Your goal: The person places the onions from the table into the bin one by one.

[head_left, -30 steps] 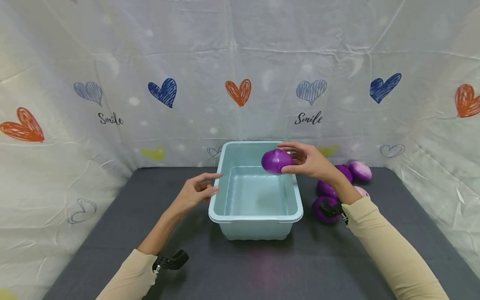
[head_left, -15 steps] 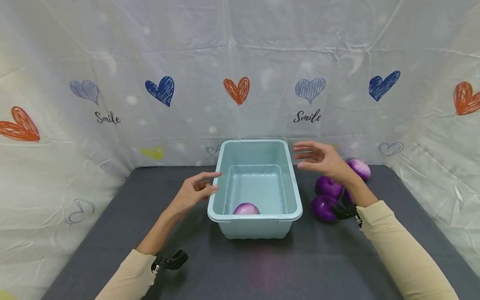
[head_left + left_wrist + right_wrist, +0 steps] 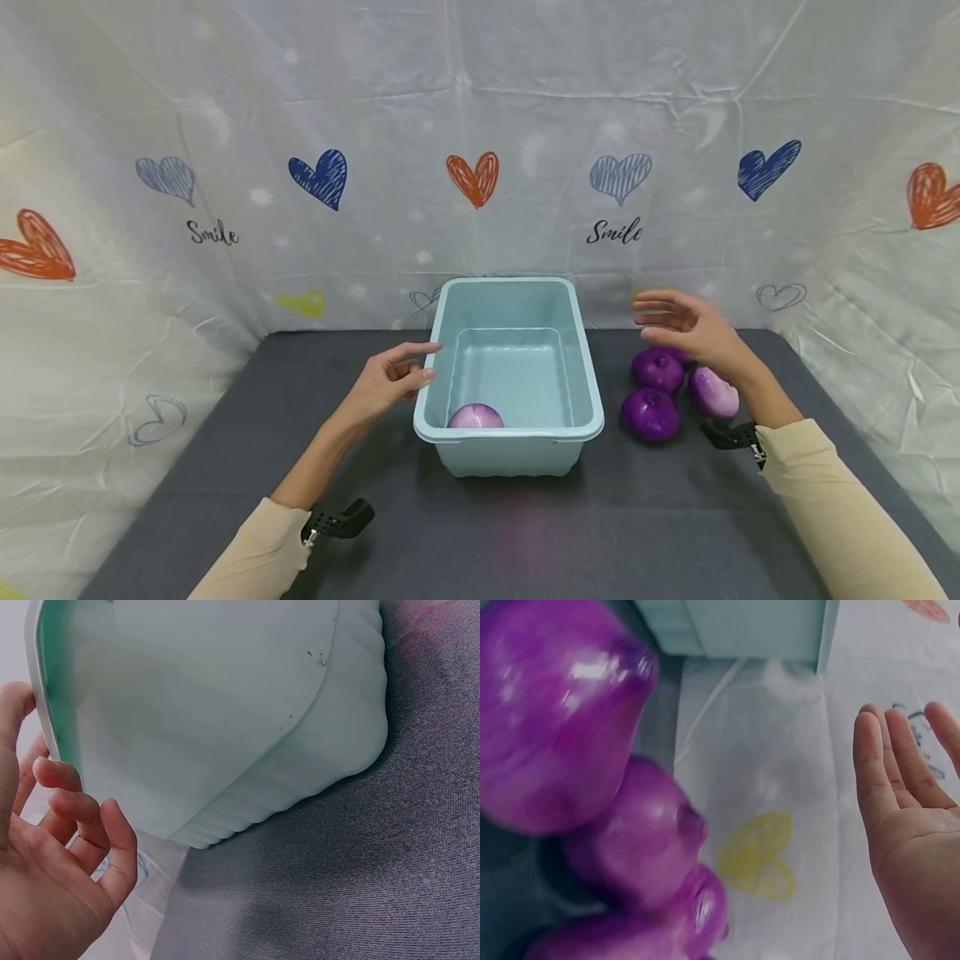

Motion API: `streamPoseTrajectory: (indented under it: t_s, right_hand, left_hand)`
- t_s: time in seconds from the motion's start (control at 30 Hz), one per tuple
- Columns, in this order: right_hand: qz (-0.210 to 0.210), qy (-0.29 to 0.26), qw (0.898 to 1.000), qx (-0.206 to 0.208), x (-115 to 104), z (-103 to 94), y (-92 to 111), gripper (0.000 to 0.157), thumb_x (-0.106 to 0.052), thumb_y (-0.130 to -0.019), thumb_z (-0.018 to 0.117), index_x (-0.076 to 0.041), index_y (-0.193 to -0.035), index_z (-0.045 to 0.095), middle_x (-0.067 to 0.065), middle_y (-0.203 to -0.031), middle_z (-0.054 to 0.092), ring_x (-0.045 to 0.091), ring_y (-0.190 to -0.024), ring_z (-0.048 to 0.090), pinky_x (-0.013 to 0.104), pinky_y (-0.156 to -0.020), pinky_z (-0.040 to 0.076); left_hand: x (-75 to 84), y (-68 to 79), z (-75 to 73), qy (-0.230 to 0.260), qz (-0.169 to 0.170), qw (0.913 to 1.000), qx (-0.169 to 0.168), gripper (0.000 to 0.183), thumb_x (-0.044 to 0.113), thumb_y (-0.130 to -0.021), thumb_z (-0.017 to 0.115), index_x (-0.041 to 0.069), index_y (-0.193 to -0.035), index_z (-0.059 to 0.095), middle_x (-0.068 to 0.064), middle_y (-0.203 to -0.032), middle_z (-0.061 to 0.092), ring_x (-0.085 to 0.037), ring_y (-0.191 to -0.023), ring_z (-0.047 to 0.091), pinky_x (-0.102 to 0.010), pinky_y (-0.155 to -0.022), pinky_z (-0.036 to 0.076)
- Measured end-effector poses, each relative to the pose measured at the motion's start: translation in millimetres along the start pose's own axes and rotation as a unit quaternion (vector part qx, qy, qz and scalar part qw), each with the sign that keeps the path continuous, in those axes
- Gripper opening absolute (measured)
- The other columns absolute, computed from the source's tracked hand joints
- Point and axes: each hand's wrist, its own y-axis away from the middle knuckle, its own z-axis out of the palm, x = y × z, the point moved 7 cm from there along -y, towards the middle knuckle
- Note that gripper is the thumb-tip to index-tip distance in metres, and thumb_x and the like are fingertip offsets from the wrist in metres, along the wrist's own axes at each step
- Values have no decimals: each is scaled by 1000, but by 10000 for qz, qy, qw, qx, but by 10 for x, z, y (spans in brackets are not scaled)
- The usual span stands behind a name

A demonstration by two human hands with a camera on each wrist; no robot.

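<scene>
A pale blue-green plastic tub stands in the middle of the dark cloth. Near its front wall, inside, lies a purple-and-white red onion, partly cut off by the rim. My left hand is at the tub's left rim, index finger stretched to touch it; in the left wrist view the other fingers are loosely bent outside the wall. My right hand hovers above the pile on the right, fingers apart and holding nothing. Below it are several red onions, among them a dark purple onion and a paler onion.
The dark grey cloth covers the table. A white curtain printed with hearts and "Smile" hangs close behind the tub. In the right wrist view, purple onions crowd together, with the tub's wall beyond.
My right hand has released the red onion into the tub and moved right, over the other onions. The onion has shifted slightly left inside. My left hand has stayed at the rim.
</scene>
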Motion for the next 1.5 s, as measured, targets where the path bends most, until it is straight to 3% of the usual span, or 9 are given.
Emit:
streamPoseTrajectory:
  t_s: [0.2, 0.3, 0.6, 0.83, 1.07, 1.3, 1.5]
  right_hand:
    - [225, 140, 9994, 203, 68, -137, 154, 47, -1, -98, 68, -4, -143, 54, 9, -136, 59, 29, -124, 58, 35, -90, 53]
    - [335, 204, 9988, 302, 116, -206, 233, 45, -3, -99, 67, -4, -143, 54, 8, -135, 60, 27, -123, 60, 36, -89, 53]
    - [202, -10, 9988, 435, 198, -390, 468, 43, 5, -99, 63, 2, -141, 55, 7, -132, 62, 21, -118, 63, 31, -88, 53]
    - [122, 244, 9975, 658, 276, -537, 639, 43, 7, -98, 63, 6, -140, 54, 3, -129, 65, 18, -114, 65, 26, -89, 51]
    - [70, 109, 9974, 708, 362, -649, 835, 43, 10, -98, 61, 4, -140, 56, -1, -129, 65, 16, -115, 64, 24, -91, 49]
    - [478, 839, 9901, 1017, 465, -747, 1071, 45, 4, -98, 65, 8, -141, 51, -8, -129, 63, 8, -117, 60, 19, -88, 49]
    - [695, 1434, 9813, 1084, 571, -760, 1214, 51, -4, -97, 71, 6, -143, 50, -12, -132, 58, 3, -119, 56, 17, -87, 48]
  left_hand:
    - [-19, 16, -7, -131, -104, 9998, 50, 43, 14, -101, 67, 6, -143, 59, -29, -77, 50, -22, -66, 50, -37, -69, 52]
    - [-25, 16, -9, -189, -150, 9997, 74, 44, 15, -101, 67, 7, -143, 59, -23, -78, 55, -27, -70, 52, -41, -72, 53]
    - [-20, 11, 5, -100, -177, 9998, 47, 45, 16, -101, 67, 7, -144, 58, -14, -87, 67, -20, -85, 65, -38, -78, 56]
    - [-34, 21, -2, -176, -281, 9994, 69, 46, 18, -101, 68, 9, -145, 58, -14, -89, 67, -21, -89, 64, -38, -81, 55]
    - [-34, 15, 3, -86, -249, 9996, 65, 45, 17, -101, 67, 9, -144, 58, -14, -88, 67, -22, -90, 65, -39, -82, 55]
    - [-39, 6, 7, -46, -260, 9996, 80, 45, 17, -101, 68, 9, -144, 59, -16, -93, 68, -22, -92, 66, -39, -81, 56]
    - [-57, 13, 2, -70, -288, 9995, 103, 45, 18, -101, 68, 10, -144, 59, -16, -93, 68, -22, -91, 65, -40, -82, 55]
